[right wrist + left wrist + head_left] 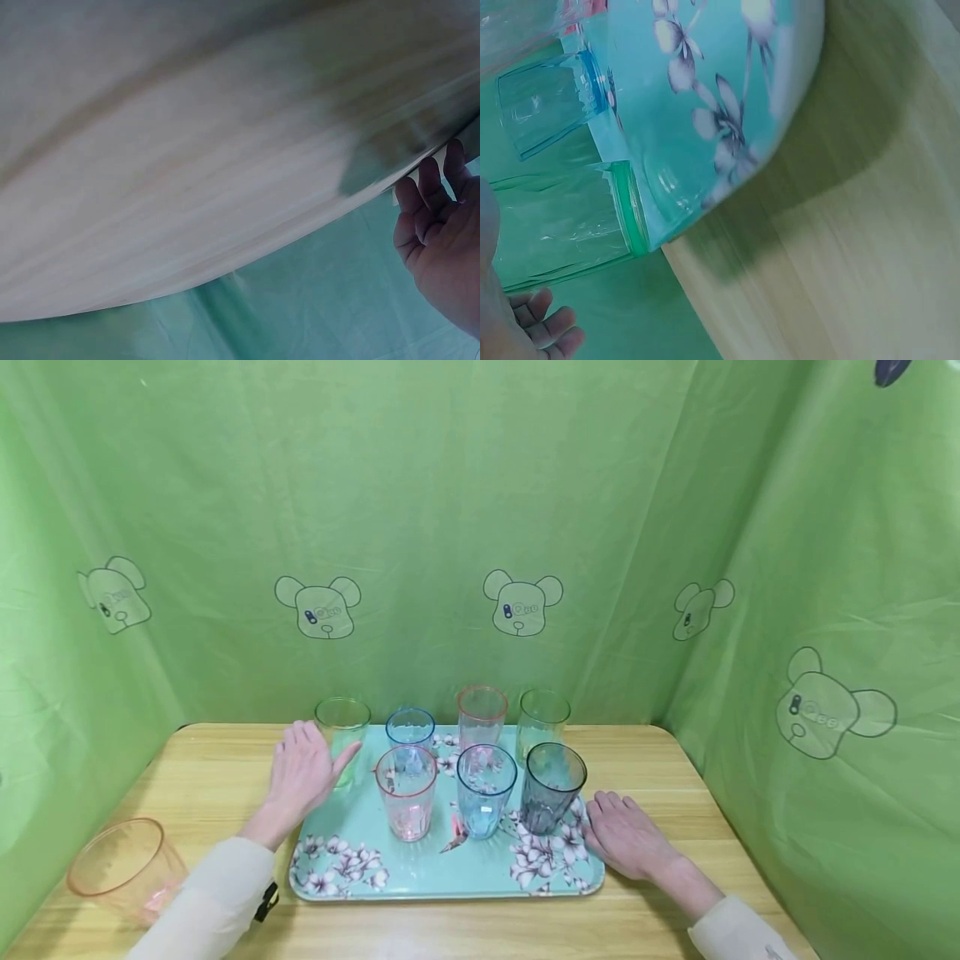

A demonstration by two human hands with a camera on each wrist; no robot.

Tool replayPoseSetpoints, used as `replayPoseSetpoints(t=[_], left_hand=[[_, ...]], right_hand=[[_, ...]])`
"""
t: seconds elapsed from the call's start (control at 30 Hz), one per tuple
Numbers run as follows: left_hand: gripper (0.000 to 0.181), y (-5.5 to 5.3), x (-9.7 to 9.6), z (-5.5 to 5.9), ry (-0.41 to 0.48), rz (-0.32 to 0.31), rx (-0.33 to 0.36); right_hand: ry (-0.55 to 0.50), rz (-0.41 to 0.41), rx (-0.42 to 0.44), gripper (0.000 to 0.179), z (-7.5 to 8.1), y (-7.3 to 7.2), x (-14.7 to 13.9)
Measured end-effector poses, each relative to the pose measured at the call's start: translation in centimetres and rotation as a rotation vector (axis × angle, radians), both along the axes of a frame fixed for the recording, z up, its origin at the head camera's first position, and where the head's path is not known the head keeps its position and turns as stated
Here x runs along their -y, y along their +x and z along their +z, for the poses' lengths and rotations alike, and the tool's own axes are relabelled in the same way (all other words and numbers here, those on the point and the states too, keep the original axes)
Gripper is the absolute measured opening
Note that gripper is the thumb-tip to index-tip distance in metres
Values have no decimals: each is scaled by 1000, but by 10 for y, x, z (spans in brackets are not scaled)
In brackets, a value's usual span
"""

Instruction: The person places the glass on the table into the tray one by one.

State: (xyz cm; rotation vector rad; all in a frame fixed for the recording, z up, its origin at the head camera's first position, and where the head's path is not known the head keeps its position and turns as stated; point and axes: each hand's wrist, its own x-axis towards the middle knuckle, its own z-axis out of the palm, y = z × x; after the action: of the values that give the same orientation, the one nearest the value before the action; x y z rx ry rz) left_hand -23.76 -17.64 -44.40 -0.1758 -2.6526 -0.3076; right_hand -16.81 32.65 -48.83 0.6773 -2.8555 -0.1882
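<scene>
My left hand is beside the clear green glass at the tray's back left corner. Its thumb stretches across in front of the glass; the other fingers are loosely bent in the left wrist view, and whether they touch the glass I cannot tell. The glass stands upright on the floral turquoise tray. My right hand lies by the tray's right edge, fingers loosely bent and holding nothing. Closest to it is the dark grey glass.
Also on the tray stand a small blue glass, a back pink glass, a yellow-green glass, a front pink glass and a larger blue glass. An orange glass is on the wooden table, left of the tray. Green curtains surround it.
</scene>
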Motion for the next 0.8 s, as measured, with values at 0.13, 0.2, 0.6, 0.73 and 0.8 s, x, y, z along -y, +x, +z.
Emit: replayPoseSetpoints(t=[0.13, 0.2, 0.6, 0.73, 0.8], left_hand=[[66, -5, -4, -4, 32, 2, 25], [66, -7, -5, -6, 57, 2, 34], [66, -19, -10, -17, 142, 3, 70], [66, -20, -12, -19, 155, 4, 76], [66, -21, -12, -20, 159, 5, 83]], right_hand=[[0, -4, 2, 22, 0, 0, 0], [1, -4, 3, 22, 0, 0, 1], [0, -1, -3, 22, 1, 1, 1], [3, -1, -2, 22, 0, 0, 1], [4, 0, -2, 22, 0, 0, 0]])
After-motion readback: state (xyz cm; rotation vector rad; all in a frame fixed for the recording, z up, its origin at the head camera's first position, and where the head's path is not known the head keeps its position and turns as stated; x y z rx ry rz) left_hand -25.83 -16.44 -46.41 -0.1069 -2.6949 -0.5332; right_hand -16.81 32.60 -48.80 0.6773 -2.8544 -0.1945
